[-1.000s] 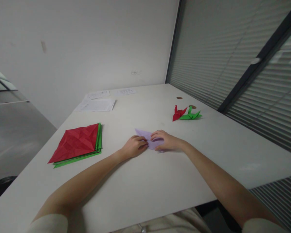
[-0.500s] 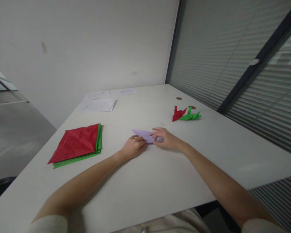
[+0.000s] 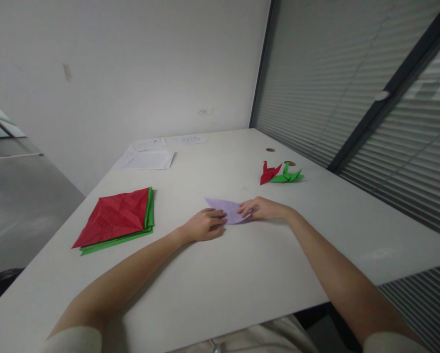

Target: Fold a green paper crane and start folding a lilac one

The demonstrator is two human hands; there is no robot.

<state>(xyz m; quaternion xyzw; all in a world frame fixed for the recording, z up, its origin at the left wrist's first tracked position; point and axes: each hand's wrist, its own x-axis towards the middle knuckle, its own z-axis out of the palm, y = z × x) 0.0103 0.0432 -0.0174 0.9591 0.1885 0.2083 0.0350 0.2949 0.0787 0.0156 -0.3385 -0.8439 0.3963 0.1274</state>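
Note:
A folded lilac paper (image 3: 225,208) lies flat on the white table (image 3: 242,264) in front of me. My left hand (image 3: 203,225) rests at its left edge, fingers curled, fingertips pressing on the paper. On the paper's right side my right hand (image 3: 262,208) also presses down, its fingers stretched toward the left.
A stack of red and green paper sheets (image 3: 117,218) lies at the left. A red folded figure (image 3: 268,172) and a green one (image 3: 288,174) sit at the far right near the window blinds. White printed sheets (image 3: 146,158) lie at the back by the wall.
My right hand has slid to the right along the lilac paper, uncovering more of it. My left hand has stayed at the left edge.

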